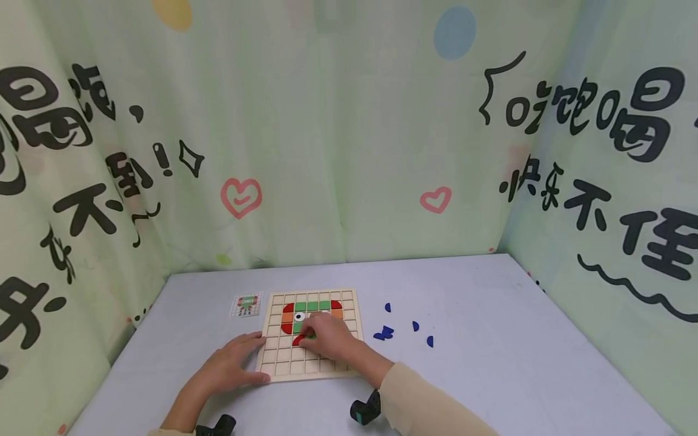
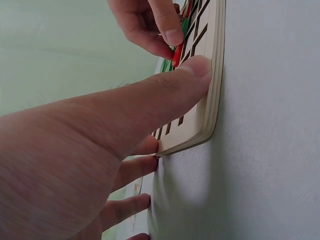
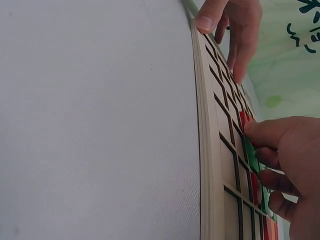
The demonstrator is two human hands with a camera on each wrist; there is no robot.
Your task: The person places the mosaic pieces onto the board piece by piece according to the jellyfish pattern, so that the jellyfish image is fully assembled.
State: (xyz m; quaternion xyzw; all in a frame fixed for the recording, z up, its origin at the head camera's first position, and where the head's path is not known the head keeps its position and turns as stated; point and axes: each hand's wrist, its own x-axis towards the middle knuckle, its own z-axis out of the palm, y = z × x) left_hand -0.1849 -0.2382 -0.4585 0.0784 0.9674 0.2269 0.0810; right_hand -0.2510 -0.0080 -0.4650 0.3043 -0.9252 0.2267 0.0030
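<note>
A wooden grid board (image 1: 283,368) lies on the table, with red, green and orange pieces and round eye pieces in its squares. My left hand (image 1: 231,363) steadies its near left corner. The left thumb (image 2: 195,67) rests on the front rim, and the other fingers are spread along the left side. Over the board, my right hand (image 1: 329,336) pinches a red rounded piece (image 1: 297,341) between thumb and fingertips at a square below the green ones. That red piece (image 3: 244,119) shows by the right thumb in the right wrist view. The right hand hides part of the pattern.
Several blue rounded pieces (image 1: 415,326) lie scattered right of the board. A small pattern card (image 1: 246,305) with a coloured figure lies at the board's left. The white table (image 1: 463,375) is bordered by printed curtains (image 1: 338,151) at the back and sides.
</note>
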